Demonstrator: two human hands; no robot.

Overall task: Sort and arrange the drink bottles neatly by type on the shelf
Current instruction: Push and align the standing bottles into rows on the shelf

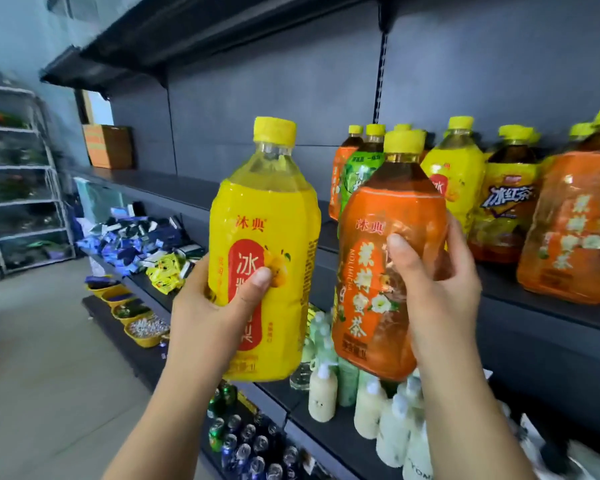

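My left hand point(208, 306) grips a yellow-labelled bottle point(267, 216) with a yellow cap, upright in front of the shelf. My right hand point(440, 289) grips an orange-labelled tea bottle point(371, 271), also upright, just to the right of the yellow one. Both are held in the air before the dark shelf point(534, 299). On that shelf stand mixed bottles: an orange one point(575, 226) at right, an iced-tea bottle point(503, 209), a yellow one point(459, 178), a green one point(361, 171) and another orange one point(336, 181) behind.
The left stretch of the shelf holds only a cardboard box point(108, 145). Lower shelves carry small milky bottles point(368, 407), cans point(246, 441), snack packets point(136, 237) and yellow bowls point(142, 332). A white wire rack point(21, 181) stands at far left beside open floor.
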